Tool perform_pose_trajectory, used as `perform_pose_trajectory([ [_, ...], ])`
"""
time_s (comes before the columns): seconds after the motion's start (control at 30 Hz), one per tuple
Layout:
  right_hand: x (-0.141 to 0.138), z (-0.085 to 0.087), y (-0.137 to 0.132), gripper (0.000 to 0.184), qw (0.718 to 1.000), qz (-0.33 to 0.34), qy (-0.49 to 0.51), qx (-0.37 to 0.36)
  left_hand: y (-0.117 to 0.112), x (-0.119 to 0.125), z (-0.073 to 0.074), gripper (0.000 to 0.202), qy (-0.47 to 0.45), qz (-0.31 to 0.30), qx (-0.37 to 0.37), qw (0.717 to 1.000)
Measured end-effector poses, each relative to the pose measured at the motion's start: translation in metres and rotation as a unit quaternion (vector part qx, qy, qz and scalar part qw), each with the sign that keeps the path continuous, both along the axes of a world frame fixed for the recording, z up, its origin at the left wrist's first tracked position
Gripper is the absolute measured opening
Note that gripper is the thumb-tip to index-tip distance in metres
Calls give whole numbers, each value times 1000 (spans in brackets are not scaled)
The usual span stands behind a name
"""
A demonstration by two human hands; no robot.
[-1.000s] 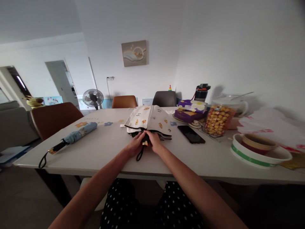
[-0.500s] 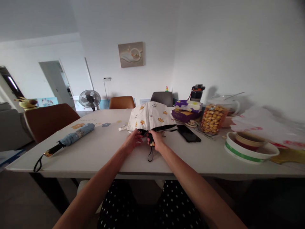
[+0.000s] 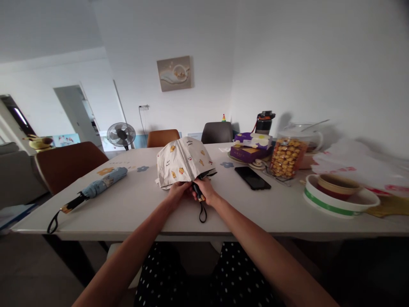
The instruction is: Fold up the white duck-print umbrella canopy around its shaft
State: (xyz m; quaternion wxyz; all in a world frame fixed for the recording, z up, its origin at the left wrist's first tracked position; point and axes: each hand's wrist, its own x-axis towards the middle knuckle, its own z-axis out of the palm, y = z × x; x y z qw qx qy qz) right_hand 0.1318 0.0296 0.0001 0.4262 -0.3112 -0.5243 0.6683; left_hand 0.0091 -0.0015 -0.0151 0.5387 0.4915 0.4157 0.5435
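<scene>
Cream fabric umbrella with orange cartoon prints sits half-folded mid-table on the white tabletop, handle toward the person. Right hand closed around its black handle. Left hand at the canopy's near edge, fingers partly hidden, can't tell if gripping. Folded light-blue fabric umbrella lies left, flat black phone right.

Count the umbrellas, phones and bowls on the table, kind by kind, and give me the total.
Umbrellas: 2 (cream umbrella, blue umbrella)
Phones: 1 (black phone)
Bowls: 2 (green-banded bowl, smaller bowl inside it)
Total: 5
</scene>
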Motion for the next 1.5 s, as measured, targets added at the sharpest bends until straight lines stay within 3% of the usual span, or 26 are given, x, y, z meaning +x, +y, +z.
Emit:
perform_pose_trajectory([
  [0.1,-2,-3,2,26,999,-23,9,20,2,4,0,33,-8,-12,-2,1000],
  [0.3,-4,-1,1,23,998,-58,27,3,6,14,12,22,-165,-69,-111,978],
  [0.43,-2,1,-1,18,996,-69,55,13,2,15,21,16,-232,-101,-69,965],
  [0.53,-1,1,-2,16,997,-62,50,26,1,14,25,30,-218,-128,-55,966],
  [0.63,-1,3,-5,17,997,-67,29,40,6,18,27,43,-170,-104,-81,977],
  [0.77,-1,3,-7,16,995,-77,10,65,15,25,23,31,-99,-39,-84,991],
  [0.9,-3,2,-9,15,995,-67,-18,78,18,25,15,31,-102,8,-91,991],
  [1.1,-3,-3,-7,11,988,-60,-80,117,17,17,10,32,-67,29,-78,994],
  [1.23,-4,-10,-1,11,958,-73,-149,233,14,9,11,21,-94,66,-76,990],
  [1.33,-1,-11,0,14,931,-50,-189,309,7,2,13,22,-105,59,-63,991],
  [1.5,7,-4,-4,22,911,-50,-233,337,-6,-19,14,22,-128,19,-84,988],
])
